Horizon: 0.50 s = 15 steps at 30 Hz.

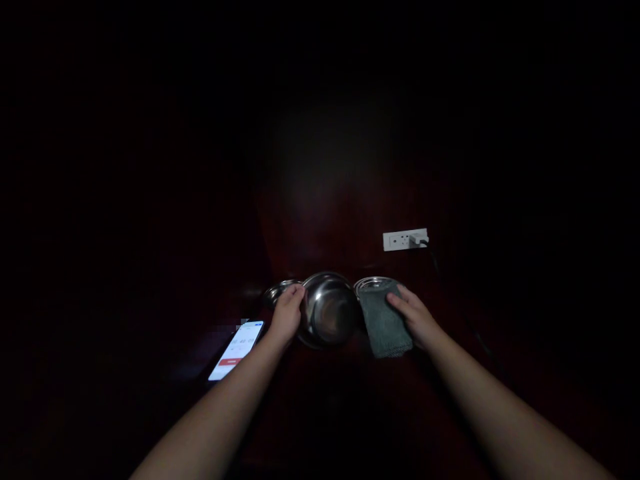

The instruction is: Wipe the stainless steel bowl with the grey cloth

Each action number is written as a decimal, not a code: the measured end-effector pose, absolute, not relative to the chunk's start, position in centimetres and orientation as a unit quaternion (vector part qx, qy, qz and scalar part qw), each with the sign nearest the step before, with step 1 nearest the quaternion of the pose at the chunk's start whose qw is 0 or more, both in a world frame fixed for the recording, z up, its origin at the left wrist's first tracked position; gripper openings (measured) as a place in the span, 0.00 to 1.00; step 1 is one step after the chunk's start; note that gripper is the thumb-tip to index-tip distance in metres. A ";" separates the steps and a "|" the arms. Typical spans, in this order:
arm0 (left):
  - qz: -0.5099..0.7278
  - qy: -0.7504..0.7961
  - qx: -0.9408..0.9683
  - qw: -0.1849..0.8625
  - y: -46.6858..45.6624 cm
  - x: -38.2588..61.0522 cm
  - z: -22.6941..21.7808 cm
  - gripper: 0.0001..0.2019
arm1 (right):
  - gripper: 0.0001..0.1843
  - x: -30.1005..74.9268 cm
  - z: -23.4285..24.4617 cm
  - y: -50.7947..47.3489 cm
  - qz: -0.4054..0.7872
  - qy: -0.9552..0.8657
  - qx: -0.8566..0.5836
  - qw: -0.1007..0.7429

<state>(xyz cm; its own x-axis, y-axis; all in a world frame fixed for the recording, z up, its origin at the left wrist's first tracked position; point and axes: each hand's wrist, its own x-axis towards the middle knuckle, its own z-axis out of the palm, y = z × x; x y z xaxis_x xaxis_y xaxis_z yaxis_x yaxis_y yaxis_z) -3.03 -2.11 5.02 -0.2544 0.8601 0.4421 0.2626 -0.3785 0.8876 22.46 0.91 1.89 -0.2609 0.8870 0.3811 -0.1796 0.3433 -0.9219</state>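
A shiny metal bowl [330,310] is tilted so its inside faces me, and my left hand [289,312] grips its left rim between thumb and fingers. My right hand [415,315] is closed on a grey-green cloth [385,323] that hangs down from it. Just behind the cloth shows the rim of some round metal dishes [376,283], partly covered. Another metal dish [281,291] lies behind my left hand, half hidden by it.
A phone [236,352] with a lit screen lies left of my left forearm. On the dark reddish surface at the back right is a white socket panel [405,240] with a plug and cable. Deep shadow hides most of the surroundings.
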 end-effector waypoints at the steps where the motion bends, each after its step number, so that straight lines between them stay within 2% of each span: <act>1: 0.621 0.495 0.548 0.263 -2.2 -2.2 4.5 0.14 | 0.24 22.3 2.0 0.9 0.484 -0.595 -0.296 0.570; 3: 0.645 0.477 0.519 0.294 -2.3 -0.6 3.8 0.13 | 0.25 21.8 1.8 0.8 0.424 -0.587 -0.332 0.605; 8: 0.691 0.425 0.455 0.368 -2.1 1.9 2.7 0.11 | 0.25 20.9 1.2 0.9 0.302 -0.644 -0.356 0.607; 15: 0.721 0.372 0.381 0.444 -1.3 1.3 0.6 0.13 | 0.22 21.1 -0.1 1.3 0.333 -0.639 -0.408 0.560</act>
<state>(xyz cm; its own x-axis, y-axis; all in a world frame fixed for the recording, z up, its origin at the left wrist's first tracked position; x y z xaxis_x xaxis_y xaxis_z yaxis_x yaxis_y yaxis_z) 1.34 -1.32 0.60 -0.3152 0.9236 0.2182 -0.3571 -0.3284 0.8744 21.14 1.30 -0.11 -0.0396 0.8950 0.4443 0.1477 0.4450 -0.8833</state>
